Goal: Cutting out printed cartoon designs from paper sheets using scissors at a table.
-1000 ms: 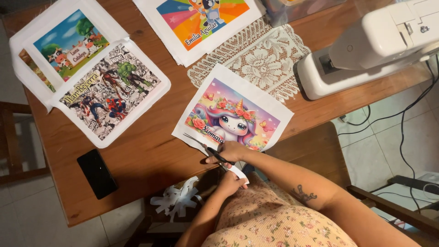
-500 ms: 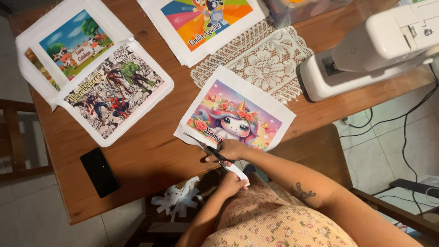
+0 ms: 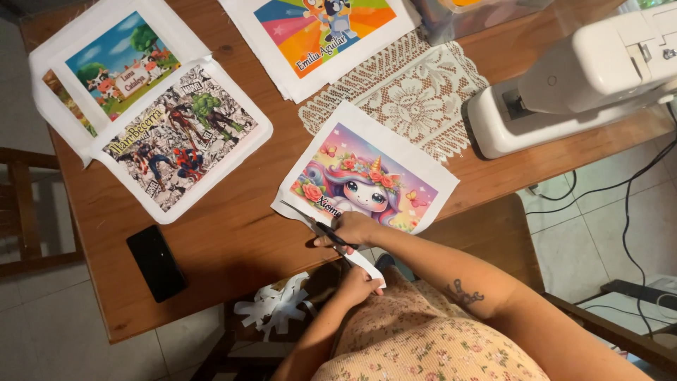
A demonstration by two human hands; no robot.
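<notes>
I count four printed cloth panels on the table [image 3: 233, 240]. From the left: a farm print [image 3: 116, 70], a comic print [image 3: 180, 137] overlapping its lower corner, a rainbow print [image 3: 321, 32] at the top edge, and the unicorn print [image 3: 367, 176] nearest me. There is one black phone [image 3: 156, 262] by the near left edge, one lace doily [image 3: 409, 99] under the unicorn print's top corner, and one white sewing machine [image 3: 578, 77] at the right. One bundle of white scraps [image 3: 273, 307] lies below the table edge.

The table is reddish wood, standing on a pale tiled floor [image 3: 599, 233]. A wooden chair [image 3: 25, 204] shows at the far left, and black cables [image 3: 620, 197] run down at the right.

One pair of scissors [image 3: 317, 224] sits at the unicorn print's near edge, blades pointing left and slightly apart over the white border. My right hand [image 3: 352, 229] is closed through the black handles, touching the print's lower edge. Just below it, my left hand [image 3: 360, 282] pinches a cut white strip [image 3: 367, 267] between thumb and fingers; the strip runs up towards the scissors. The unicorn print lies flat, its bottom border right at my right fingers.
</notes>
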